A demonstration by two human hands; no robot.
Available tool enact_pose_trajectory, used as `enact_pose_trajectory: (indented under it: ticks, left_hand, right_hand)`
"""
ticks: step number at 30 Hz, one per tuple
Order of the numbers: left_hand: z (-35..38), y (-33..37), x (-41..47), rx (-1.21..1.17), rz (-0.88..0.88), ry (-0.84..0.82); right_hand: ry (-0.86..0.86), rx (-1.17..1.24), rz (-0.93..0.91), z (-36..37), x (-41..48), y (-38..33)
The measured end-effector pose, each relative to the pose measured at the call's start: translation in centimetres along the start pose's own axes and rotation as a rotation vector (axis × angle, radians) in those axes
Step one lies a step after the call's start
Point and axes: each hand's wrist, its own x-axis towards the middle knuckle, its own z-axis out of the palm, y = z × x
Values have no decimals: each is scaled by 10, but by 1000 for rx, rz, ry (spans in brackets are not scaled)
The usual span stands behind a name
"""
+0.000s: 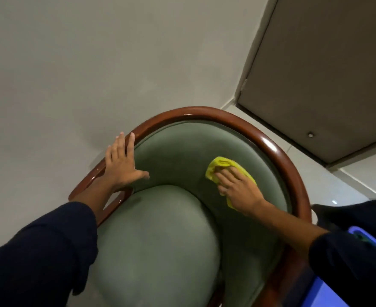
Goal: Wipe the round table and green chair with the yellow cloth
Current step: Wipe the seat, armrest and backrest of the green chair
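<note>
The green chair [173,151] fills the middle of the view, with a padded green seat, a curved green backrest and a glossy brown wooden frame around it. My right hand [238,187] presses the bunched yellow cloth [220,165] flat against the right inner side of the backrest. My left hand [121,162] lies with its fingers spread on the left side of the wooden frame, its thumb on the green padding. The round table is not in view.
A pale wall stands right behind the chair. A grey door [320,74] with a small round stopper is at the upper right. A blue object [360,238] and something dark sit at the right edge, beside the chair's frame.
</note>
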Motion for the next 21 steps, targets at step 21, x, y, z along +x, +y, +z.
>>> enact_pose_trajectory:
  ticks: [21]
  left_hand:
    - [-18, 174, -342, -1266, -2, -466]
  right_hand:
    - [348, 2613, 789, -95, -233, -197]
